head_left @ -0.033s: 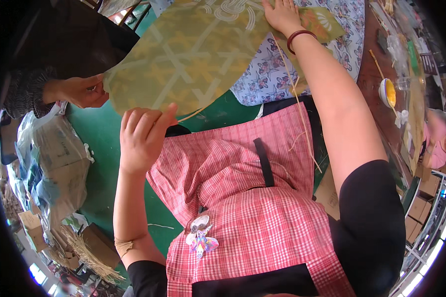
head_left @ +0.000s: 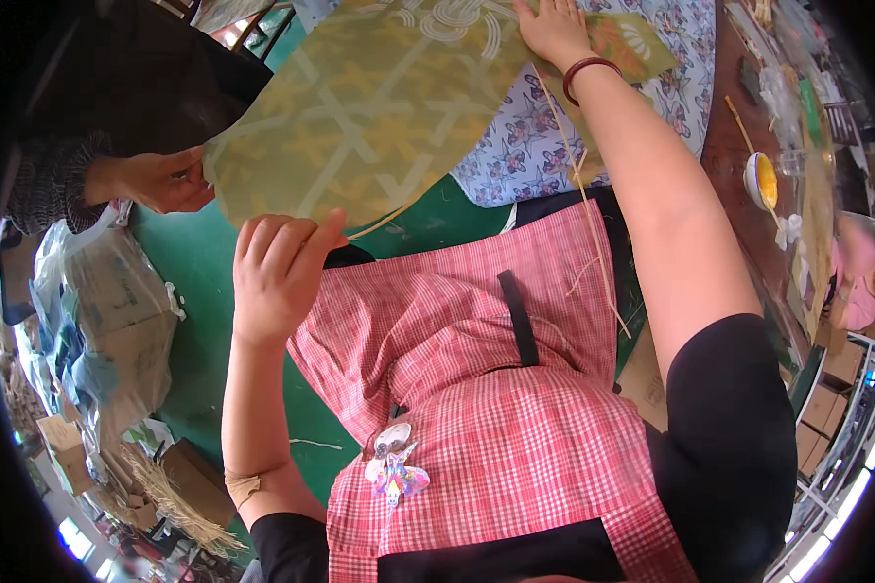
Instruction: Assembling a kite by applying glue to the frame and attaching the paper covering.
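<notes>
A large olive-green patterned sheet (head_left: 360, 117) with a curved edge spreads across the upper middle. My left hand (head_left: 282, 272) is closed on its near left edge, thumb up, with a thin tan strip (head_left: 384, 223) running out beside the thumb. My right hand (head_left: 556, 34) lies with fingers stretched on the sheet's far right part, next to a piece with orange and white flower print (head_left: 637, 49). Another person's hand (head_left: 170, 181) is at the sheet's left edge. Under the sheet on the right shows white-and-blue printed cloth (head_left: 515, 160).
A thin tan stick (head_left: 593, 233) slants over my pink checked apron (head_left: 515, 437). On the brown table (head_left: 734, 146) at right stands a bowl with yellow contents (head_left: 763, 182), a stick beside it. At left are a plastic-wrapped box (head_left: 117, 311) and straw bundle (head_left: 180, 500).
</notes>
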Demonstrator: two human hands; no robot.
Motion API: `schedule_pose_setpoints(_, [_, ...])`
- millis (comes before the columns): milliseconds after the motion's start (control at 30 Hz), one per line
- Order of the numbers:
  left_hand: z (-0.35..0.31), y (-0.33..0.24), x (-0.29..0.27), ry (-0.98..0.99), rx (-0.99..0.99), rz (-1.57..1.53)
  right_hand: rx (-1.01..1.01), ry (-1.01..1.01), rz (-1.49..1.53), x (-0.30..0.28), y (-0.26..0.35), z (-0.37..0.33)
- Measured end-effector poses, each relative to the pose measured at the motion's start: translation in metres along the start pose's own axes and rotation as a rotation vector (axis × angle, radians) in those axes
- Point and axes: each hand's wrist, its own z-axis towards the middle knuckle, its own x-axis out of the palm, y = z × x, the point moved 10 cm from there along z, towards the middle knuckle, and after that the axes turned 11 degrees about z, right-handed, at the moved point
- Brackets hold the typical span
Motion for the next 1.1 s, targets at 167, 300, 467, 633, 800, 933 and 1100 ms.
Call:
schedule_pose_setpoints(167, [-0.005,-0.002,0.005,0.04,-0.034,0.012,-0.013,-0.021,-0.022,-0.002,-0.003,-0.001])
schedule_pose_setpoints(300, [-0.013,0.0,0.009,-0.007,-0.153,0.074,0.008,0.005,-0.006,0.001,-0.003,0.001])
schedule_pose_setpoints(467, [-0.019,-0.002,0.013,-0.036,-0.175,0.102,0.021,0.047,0.031,0.004,-0.002,0.001])
schedule_pose_setpoints(633, [-0.024,0.0,0.018,-0.041,-0.19,0.073,0.014,0.036,-0.049,0.011,-0.01,0.01])
schedule_pose_setpoints(800, [-0.029,0.002,0.021,-0.034,-0.204,0.002,0.034,0.063,-0.041,0.01,-0.005,0.006])
schedule_pose_setpoints(933, [-0.031,0.002,0.026,-0.022,-0.185,-0.026,0.045,0.05,-0.01,0.008,-0.008,0.005])
schedule_pose_setpoints(1100, [-0.032,0.001,0.028,-0.009,-0.166,-0.02,0.047,0.056,-0.044,0.011,-0.009,0.005])
